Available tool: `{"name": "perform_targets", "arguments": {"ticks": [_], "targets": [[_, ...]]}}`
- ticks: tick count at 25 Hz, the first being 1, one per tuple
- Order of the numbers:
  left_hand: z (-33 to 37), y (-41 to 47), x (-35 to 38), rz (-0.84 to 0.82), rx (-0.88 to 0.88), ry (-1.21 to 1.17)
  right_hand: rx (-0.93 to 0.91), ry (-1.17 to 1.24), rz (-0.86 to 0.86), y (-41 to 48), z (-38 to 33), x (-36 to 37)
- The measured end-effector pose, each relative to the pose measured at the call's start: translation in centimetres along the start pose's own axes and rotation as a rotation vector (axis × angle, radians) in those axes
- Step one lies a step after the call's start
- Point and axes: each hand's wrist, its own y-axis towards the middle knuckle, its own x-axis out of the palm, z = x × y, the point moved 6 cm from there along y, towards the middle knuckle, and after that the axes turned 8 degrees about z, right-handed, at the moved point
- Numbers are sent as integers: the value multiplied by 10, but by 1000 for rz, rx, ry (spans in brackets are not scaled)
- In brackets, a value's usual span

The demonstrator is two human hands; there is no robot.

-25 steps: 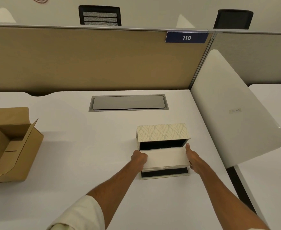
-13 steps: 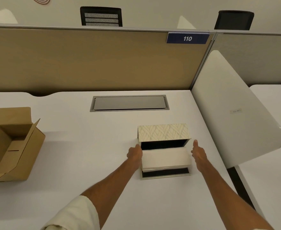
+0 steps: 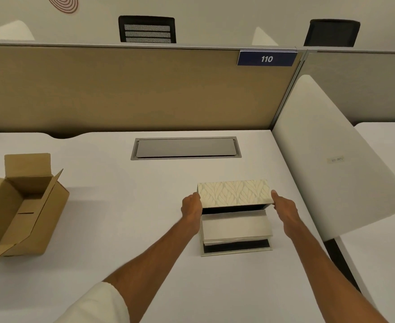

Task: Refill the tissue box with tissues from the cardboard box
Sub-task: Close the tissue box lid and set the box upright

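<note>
The tissue box point(image 3: 233, 194) has a cream leaf pattern and stands open on the white desk, its dark inside facing me. A white stack of tissues point(image 3: 235, 226) lies in its lower part. My left hand point(image 3: 192, 209) grips the left end of the patterned upper shell. My right hand point(image 3: 285, 206) grips its right end. The brown cardboard box point(image 3: 24, 213) sits open at the left edge of the desk, far from both hands; no tissues show inside it.
A grey cable hatch point(image 3: 186, 148) is set into the desk behind the tissue box. A tan partition point(image 3: 122, 89) closes the back. A white curved divider point(image 3: 327, 164) rises at the right, close to my right hand.
Both hands have let go of the tissue stack and moved up and back to the ends of the patterned shell. The stack now rests in the box.
</note>
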Motion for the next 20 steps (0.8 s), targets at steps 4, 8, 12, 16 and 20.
{"name": "perform_targets", "arguments": {"ticks": [4,8,12,16,20], "targets": [[-18,-14,-8,72,-106,-46,84,-25,25,-16,12,-9],[-46,-30,-5,77,-396,-339,225,89,-57,-35,30,-7],[-62,-44,4,51,-657,-436,352,290,-146,-50,40,1],[-73,-61,17,-2,-857,-460,370,341,-159,-59,38,7],[-75,-59,23,-98,-886,-586,377,357,-152,-60,35,9]]}}
